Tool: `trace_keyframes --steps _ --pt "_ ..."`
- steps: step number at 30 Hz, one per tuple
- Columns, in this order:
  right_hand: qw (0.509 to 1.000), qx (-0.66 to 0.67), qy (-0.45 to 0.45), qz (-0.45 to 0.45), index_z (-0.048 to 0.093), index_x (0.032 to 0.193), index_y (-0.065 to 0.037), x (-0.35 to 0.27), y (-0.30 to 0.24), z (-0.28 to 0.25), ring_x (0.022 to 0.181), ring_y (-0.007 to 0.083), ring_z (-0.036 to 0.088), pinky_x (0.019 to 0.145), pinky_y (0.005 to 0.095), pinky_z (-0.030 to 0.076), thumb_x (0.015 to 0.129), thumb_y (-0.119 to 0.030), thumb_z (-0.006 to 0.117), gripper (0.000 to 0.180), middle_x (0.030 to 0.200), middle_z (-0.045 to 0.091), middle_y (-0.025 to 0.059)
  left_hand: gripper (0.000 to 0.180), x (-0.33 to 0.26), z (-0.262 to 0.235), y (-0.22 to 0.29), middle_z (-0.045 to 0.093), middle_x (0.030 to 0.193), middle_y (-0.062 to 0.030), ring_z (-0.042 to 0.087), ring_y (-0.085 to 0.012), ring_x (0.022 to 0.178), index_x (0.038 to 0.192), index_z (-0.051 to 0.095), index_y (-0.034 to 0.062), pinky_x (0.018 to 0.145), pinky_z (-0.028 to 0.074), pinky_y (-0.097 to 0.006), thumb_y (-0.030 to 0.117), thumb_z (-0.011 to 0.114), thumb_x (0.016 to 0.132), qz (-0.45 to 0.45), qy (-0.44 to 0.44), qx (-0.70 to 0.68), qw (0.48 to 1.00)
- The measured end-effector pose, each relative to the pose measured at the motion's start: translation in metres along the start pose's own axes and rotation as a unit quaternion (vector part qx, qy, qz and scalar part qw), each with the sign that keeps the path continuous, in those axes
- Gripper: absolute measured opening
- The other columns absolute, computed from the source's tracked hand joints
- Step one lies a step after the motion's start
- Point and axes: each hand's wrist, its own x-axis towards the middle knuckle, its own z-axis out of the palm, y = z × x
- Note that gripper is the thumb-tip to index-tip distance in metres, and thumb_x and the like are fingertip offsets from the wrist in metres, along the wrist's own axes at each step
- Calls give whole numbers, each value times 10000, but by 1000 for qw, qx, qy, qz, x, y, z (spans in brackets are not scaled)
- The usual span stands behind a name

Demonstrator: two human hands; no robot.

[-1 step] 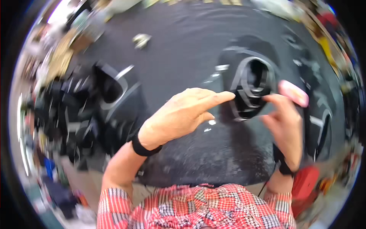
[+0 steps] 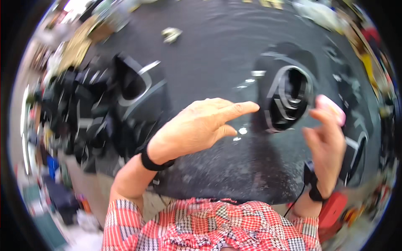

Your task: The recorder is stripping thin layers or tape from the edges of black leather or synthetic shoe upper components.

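Observation:
A black piece with an oval opening and grey trim, shaped like a shoe upper [image 2: 274, 90], lies on the dark table [image 2: 201, 54] right of centre. My left hand [image 2: 194, 127] is open, palm down, its index finger stretched toward the piece's left edge; whether it touches cannot be told. My right hand [image 2: 327, 144] is open and slightly blurred, right of the piece, thumb and fingers apart with nothing between them. Behind its fingertips sits a pink rounded object [image 2: 335, 112], partly covered. Each wrist wears a black band.
Similar black pieces [image 2: 148, 100] are heaped at the left, and another one [image 2: 354, 154] lies at the right edge. A crumpled pale scrap [image 2: 171, 35] lies far back. Cardboard [image 2: 79, 46] and a clear plastic bag [image 2: 318, 14] line the table's far sides. A red stool-like object [image 2: 333, 213] stands below right.
My right hand has drawn away from the black piece, rightward and a little nearer to me. My left hand has barely moved. The table and everything on it appear shifted slightly right in view.

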Motion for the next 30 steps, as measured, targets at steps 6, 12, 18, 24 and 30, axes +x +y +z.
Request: trace_keyframes --steps 6,12,18,24,30 --pt "933 129 -244 -232 581 928 -17 -8 -52 118 689 229 611 614 308 492 751 12 592 179 854 602 100 251 -131 -70 79 614 1033 -222 620 -304 910 1036 596 -15 804 480 -402 86 597 806 149 -81 -167 971" --pt "986 14 -15 -167 553 1003 -17 -3 -34 113 818 280 578 711 352 474 665 -33 685 363 927 576 131 382 -227 -56 68 627 1017 -146 583 -308 1000 1083 565 -27 949 369 -446 146 624 748 -233 192 74 950" --pt "964 -247 -18 -96 385 1170 87 27 45 68 1029 365 464 861 427 369 522 -311 811 871 1103 482 219 825 -249 36 -18 262 1409 -200 207 -398 1297 1281 394 13 1038 226 -470 221 747 565 -318 151 222 909" --pt "945 -316 -90 -8 462 1011 132 40 28 74 958 325 504 801 406 349 528 -367 756 754 928 562 226 742 -232 21 -41 282 1403 -156 252 -342 1287 1262 401 22 1040 243 -413 -52 678 577 -313 216 187 906" --pt "908 -412 37 -69 504 694 44 33 54 94 526 315 568 599 393 402 607 -46 564 139 546 546 165 497 -227 23 -49 440 1261 -221 397 -385 1156 1184 495 27 969 325 -460 203 677 756 -208 184 299 913"
